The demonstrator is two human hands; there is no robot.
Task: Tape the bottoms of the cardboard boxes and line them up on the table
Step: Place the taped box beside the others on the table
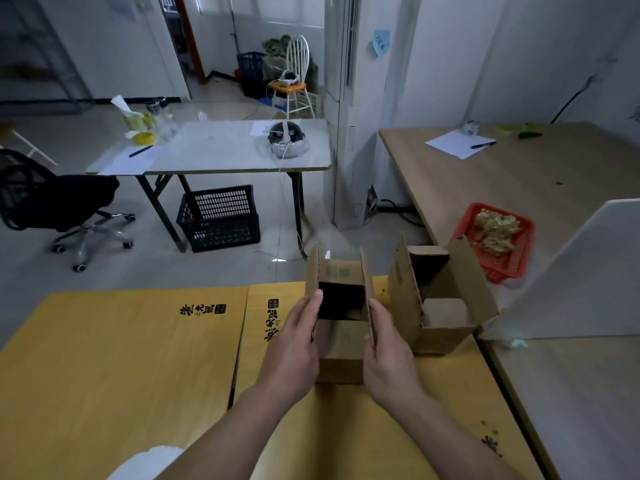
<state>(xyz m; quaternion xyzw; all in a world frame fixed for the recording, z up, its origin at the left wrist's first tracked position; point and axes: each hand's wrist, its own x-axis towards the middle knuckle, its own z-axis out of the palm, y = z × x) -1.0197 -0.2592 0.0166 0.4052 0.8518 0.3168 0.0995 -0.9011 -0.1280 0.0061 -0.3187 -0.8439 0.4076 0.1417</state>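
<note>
While box [341, 356] stands, left hand [294, 344], right hand [389, 353] press sides.

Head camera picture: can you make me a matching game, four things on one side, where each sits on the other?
1. red basket
2. black crate
3. office chair
4. cardboard box

A. between left hand and right hand
B. on the wooden table
C. far left, on the floor
D. by the grey table legs

Pairs: 1-B, 2-D, 3-C, 4-A
</note>
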